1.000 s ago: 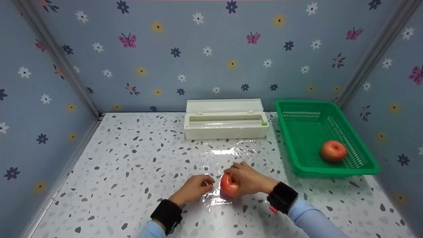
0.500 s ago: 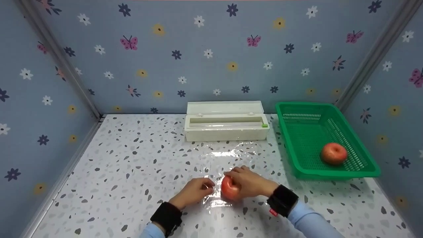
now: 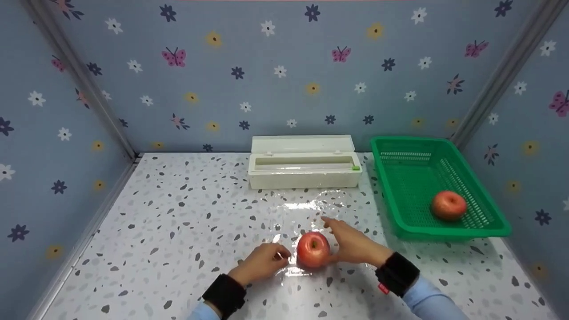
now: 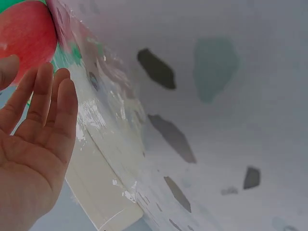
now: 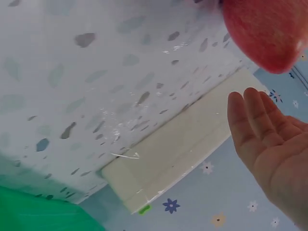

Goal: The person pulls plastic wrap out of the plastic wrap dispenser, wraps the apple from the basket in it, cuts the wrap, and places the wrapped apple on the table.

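A red apple (image 3: 313, 250) sits stem up on a clear sheet of plastic wrap (image 3: 298, 206) spread over the speckled table. My left hand (image 3: 266, 262) is just left of the apple, its loosely bent fingers holding nothing. In the left wrist view, the fingers of that hand are parted in front of the apple (image 4: 26, 38). My right hand (image 3: 353, 242) is spread at the apple's right side, thumb right by the fruit and fingers away from it. Its palm shows bare in the right wrist view, below the apple (image 5: 264, 31).
Behind the sheet stands a white plastic wrap dispenser box (image 3: 305, 180), lid raised and a roll inside. At the right is a green basket (image 3: 391, 200) with a second apple (image 3: 449, 206) in it. Patterned panels (image 3: 266, 89) enclose the table's back and sides.
My right hand has let go of the apple and moved back to the right, baring the apple's top. The apple now stands stem up. My left hand has shifted slightly toward me.
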A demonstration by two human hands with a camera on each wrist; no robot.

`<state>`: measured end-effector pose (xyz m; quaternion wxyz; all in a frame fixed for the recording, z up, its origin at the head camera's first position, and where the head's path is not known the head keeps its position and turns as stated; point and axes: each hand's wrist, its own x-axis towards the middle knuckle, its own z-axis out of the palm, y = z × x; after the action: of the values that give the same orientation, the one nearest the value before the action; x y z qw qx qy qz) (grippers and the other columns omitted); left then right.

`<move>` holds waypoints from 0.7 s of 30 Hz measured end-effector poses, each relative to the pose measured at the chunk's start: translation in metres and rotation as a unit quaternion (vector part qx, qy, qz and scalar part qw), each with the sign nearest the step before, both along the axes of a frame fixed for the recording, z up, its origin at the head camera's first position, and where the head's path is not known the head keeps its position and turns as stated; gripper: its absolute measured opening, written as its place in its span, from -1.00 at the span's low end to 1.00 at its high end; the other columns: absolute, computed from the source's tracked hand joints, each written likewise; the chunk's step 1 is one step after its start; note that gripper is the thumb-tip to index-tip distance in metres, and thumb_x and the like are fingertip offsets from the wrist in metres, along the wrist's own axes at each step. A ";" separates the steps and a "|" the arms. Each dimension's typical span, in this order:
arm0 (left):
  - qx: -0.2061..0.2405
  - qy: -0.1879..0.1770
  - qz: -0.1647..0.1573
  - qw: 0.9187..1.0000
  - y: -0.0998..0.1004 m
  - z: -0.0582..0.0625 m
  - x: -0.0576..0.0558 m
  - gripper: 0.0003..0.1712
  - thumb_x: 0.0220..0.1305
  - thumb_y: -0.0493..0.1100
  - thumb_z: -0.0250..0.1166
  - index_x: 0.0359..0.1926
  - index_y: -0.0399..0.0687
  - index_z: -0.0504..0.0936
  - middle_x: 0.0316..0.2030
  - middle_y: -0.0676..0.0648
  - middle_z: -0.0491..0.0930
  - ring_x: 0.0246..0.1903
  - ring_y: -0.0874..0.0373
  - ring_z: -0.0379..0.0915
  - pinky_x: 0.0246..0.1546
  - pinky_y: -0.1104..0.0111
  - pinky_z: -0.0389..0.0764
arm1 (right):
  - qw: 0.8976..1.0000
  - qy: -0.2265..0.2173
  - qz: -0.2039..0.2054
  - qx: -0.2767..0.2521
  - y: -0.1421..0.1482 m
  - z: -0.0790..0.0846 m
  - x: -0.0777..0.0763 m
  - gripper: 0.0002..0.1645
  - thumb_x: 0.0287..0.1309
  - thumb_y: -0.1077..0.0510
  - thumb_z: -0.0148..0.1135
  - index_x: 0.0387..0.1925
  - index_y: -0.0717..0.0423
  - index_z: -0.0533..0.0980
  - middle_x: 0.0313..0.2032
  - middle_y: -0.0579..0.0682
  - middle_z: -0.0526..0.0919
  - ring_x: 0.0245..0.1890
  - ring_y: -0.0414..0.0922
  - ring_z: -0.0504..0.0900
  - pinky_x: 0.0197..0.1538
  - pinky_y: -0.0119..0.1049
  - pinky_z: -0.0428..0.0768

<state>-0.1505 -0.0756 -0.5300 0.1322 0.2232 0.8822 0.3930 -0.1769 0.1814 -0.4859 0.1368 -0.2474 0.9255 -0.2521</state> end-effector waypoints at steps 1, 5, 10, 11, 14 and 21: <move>-0.009 0.004 -0.005 1.000 0.001 0.000 0.002 -0.75 0.09 -0.14 0.25 -0.21 -0.16 0.62 -0.31 -0.02 0.61 -0.35 0.22 0.49 -0.31 0.45 0.51 | 1.000 -0.008 -0.012 -0.003 0.004 -0.002 0.002 0.22 -0.43 -0.06 0.54 0.31 0.12 0.11 0.10 0.15 0.42 0.05 0.05 0.45 0.02 -0.01 0.50; -0.071 0.034 -0.029 0.996 0.008 -0.003 0.010 -0.68 -0.08 -0.03 0.37 -0.26 -0.05 0.63 -0.37 0.10 0.54 -0.39 0.31 0.42 -0.32 0.47 0.49 | 1.000 -0.009 -0.008 0.012 0.015 -0.017 0.008 -0.11 -0.47 -0.11 0.54 -0.03 0.14 0.37 -0.17 0.04 0.50 -0.22 -0.10 0.48 -0.19 -0.22 0.52; -0.132 0.126 -0.066 0.981 0.014 -0.008 0.017 -0.68 -0.23 0.00 0.41 -0.37 0.03 0.60 -0.40 0.14 0.46 -0.39 0.30 0.34 -0.33 0.47 0.45 | 0.997 0.030 0.054 0.053 0.017 -0.033 0.014 -0.42 -0.43 -0.22 0.49 -0.38 0.03 0.49 -0.43 -0.17 0.45 -0.38 -0.24 0.38 -0.35 -0.39 0.42; -0.137 0.138 -0.070 0.978 0.016 -0.009 0.017 -0.70 -0.22 -0.01 0.41 -0.39 0.04 0.59 -0.40 0.14 0.45 -0.39 0.30 0.34 -0.34 0.47 0.44 | 0.996 0.031 0.061 0.060 0.017 -0.035 0.015 -0.46 -0.40 -0.21 0.48 -0.41 0.01 0.49 -0.46 -0.19 0.45 -0.40 -0.26 0.38 -0.37 -0.41 0.41; -0.151 0.160 -0.084 0.972 0.019 -0.010 0.016 -0.78 -0.13 -0.02 0.38 -0.42 0.05 0.58 -0.41 0.14 0.45 -0.40 0.31 0.34 -0.36 0.49 0.43 | 0.995 0.020 0.076 0.067 0.015 -0.040 0.016 -0.60 -0.29 -0.16 0.44 -0.46 -0.04 0.51 -0.50 -0.24 0.45 -0.46 -0.30 0.37 -0.40 -0.44 0.40; -0.171 0.206 -0.097 0.959 0.022 -0.013 0.014 -0.95 0.07 -0.11 0.27 -0.46 0.08 0.56 -0.45 0.14 0.47 -0.45 0.30 0.35 -0.41 0.51 0.41 | 0.990 0.049 0.127 0.044 0.014 -0.049 0.019 -0.86 -0.06 -0.02 0.32 -0.52 -0.09 0.56 -0.51 -0.29 0.51 -0.49 -0.38 0.41 -0.39 -0.50 0.43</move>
<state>-0.1367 -0.0539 -0.5426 0.0212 0.3582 0.9183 0.1670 -0.1580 0.1950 -0.5353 0.1334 -0.3690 0.9021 -0.1795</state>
